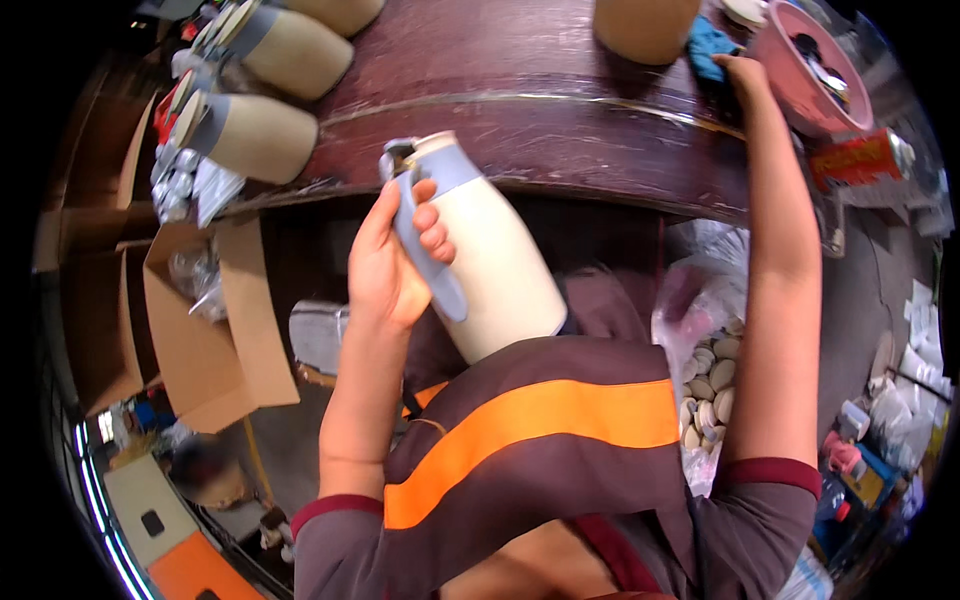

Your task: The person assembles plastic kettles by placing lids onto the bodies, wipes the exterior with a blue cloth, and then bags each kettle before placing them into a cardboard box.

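Observation:
My left hand [400, 240] is wrapped round the grey-blue handle of a cream vacuum jug [495, 265]. The jug leans with its grey-blue collar toward the table and its base close to my brown apron [540, 470]. Its spout end shows no lid fitted over the cream rim. Stretched far across the table, my right hand [743, 76] has its fingers closed at a crumpled blue cloth [708, 42]. The fingertips there are partly hidden. Beside that cloth stands another tan, rounded vessel [645, 28], cut off by the picture's upper edge.
Several similar jugs [265, 138] lie at the left of the dark red table [460, 60]. A pink basin [800, 105] with small parts and an orange can [860, 160] are at the right. Below are an open cardboard box [205, 345] and a bag of round cream discs [708, 385].

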The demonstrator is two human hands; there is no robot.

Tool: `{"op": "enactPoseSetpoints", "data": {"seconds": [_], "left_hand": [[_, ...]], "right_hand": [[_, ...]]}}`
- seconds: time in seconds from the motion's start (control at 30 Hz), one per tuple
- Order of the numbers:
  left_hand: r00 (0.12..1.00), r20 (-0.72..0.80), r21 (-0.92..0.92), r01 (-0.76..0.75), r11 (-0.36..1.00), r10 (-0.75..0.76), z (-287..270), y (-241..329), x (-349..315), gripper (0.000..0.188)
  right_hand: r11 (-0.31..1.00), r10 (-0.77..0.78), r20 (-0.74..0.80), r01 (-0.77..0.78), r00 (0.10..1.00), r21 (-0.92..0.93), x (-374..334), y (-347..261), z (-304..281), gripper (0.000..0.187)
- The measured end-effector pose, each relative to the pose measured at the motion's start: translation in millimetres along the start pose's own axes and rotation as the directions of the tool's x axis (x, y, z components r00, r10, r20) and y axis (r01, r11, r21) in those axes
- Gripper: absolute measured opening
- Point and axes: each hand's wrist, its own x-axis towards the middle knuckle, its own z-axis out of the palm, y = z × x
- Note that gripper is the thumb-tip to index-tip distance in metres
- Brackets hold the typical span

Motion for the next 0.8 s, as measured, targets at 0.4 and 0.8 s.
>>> {"op": "enactPoseSetpoints", "data": {"seconds": [0.4,0.8], "left_hand": [[0.986,0.132,-0.147,-0.085,0.985,0.105,9.9,15.2,36.2,0.03],[0.974,0.036,-0.135,-0.219,0.966,0.226,13.1,-18.1,39.6,0.031]], "right_hand": [[0.72,-0.488,0.117,0.324,0.865,0.613,-339.1,-103.7,-20.1,0.025],[0.684,-0.53,0.336,0.159,0.779,0.712,-448.2,-132.8,13.4,0.023]]}}
